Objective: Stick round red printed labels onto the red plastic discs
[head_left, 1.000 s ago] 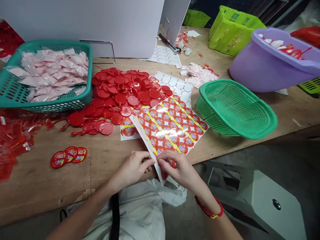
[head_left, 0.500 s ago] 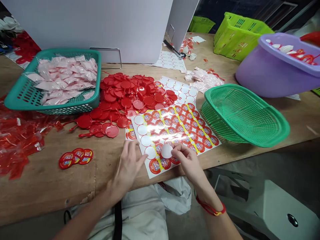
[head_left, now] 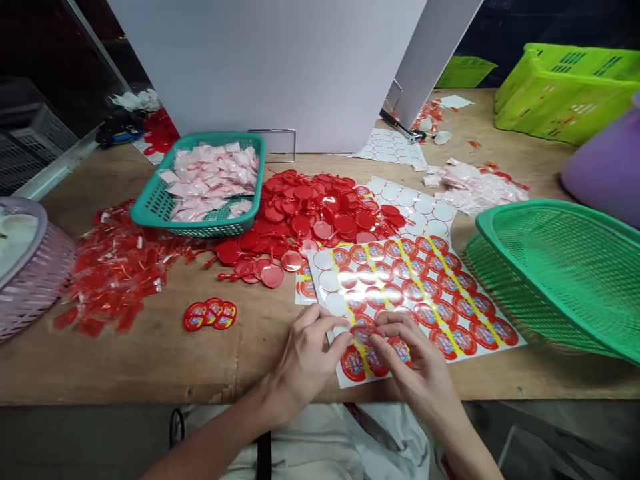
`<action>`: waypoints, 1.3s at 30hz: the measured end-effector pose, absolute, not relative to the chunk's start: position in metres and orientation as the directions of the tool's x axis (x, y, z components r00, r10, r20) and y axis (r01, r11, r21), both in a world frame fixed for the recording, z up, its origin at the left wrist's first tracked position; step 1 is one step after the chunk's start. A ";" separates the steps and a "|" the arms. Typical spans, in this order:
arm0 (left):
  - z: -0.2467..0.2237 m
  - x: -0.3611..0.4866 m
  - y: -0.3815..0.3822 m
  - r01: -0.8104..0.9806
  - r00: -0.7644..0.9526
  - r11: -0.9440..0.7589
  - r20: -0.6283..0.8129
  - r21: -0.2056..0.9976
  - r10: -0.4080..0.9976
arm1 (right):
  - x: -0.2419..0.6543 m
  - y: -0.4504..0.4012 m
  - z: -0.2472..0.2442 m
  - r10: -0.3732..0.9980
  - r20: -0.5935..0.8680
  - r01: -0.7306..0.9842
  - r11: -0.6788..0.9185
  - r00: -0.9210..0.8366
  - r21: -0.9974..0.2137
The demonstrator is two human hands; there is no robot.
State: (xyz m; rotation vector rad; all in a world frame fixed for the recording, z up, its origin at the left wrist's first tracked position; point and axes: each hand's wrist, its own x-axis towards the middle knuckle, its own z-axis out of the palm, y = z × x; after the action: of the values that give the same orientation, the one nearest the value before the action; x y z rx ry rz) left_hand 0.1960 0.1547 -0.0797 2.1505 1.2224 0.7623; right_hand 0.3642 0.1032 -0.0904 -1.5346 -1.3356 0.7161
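Observation:
A glossy sheet of round red printed stickers (head_left: 425,300) lies flat on the wooden table, with white empty circles along its left side. My left hand (head_left: 310,357) grips the sheet's near edge between fingers and thumb. My right hand (head_left: 413,370) pinches at a sticker near that edge, and its fingers hide the spot. Both hands' fingertips nearly meet. Beyond the sheet lies a backing sheet with white circles (head_left: 413,203), next to a pile of red round plastic tags (head_left: 305,213). Several stuck-together stickers (head_left: 210,315) lie left of my hands.
A teal basket (head_left: 213,231) holds pink sachets. Red plastic packets (head_left: 115,267) spread left of it, beside a pink basket (head_left: 35,280). A tilted green basket (head_left: 550,267) stands right, below a lime crate (head_left: 565,93). A white partition (head_left: 265,73) rises behind.
The view has swung left, shifting everything rightward. My hands have come together at the sheet's near edge, and the white disc in my right fingers no longer shows. The sheet lies flat.

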 end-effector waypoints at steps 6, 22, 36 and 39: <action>-0.088 0.147 0.215 0.868 0.471 -0.477 0.080 0.134 0.879 | 0.363 0.114 -0.103 0.939 0.039 0.259 -0.055 0.343 -0.964; -0.068 0.203 0.219 0.481 0.810 -0.770 0.123 0.420 0.573 | 0.372 0.114 -0.112 0.828 -0.002 0.138 -0.096 0.561 -0.986; -0.115 0.211 0.175 0.622 0.602 -0.611 0.200 0.490 0.773 | 0.379 0.150 -0.105 0.996 0.058 0.502 0.017 0.066 -0.865; -0.118 0.212 0.177 0.640 0.553 -0.562 0.193 0.524 0.811 | 0.375 0.151 -0.109 0.995 0.077 0.586 0.027 0.061 -0.810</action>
State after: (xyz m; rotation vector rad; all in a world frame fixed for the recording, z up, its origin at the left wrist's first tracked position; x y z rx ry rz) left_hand 0.2117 0.1765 -0.1182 2.3969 1.1813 0.5909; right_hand 0.3754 0.1514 -0.1088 -1.6416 -1.6064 0.7432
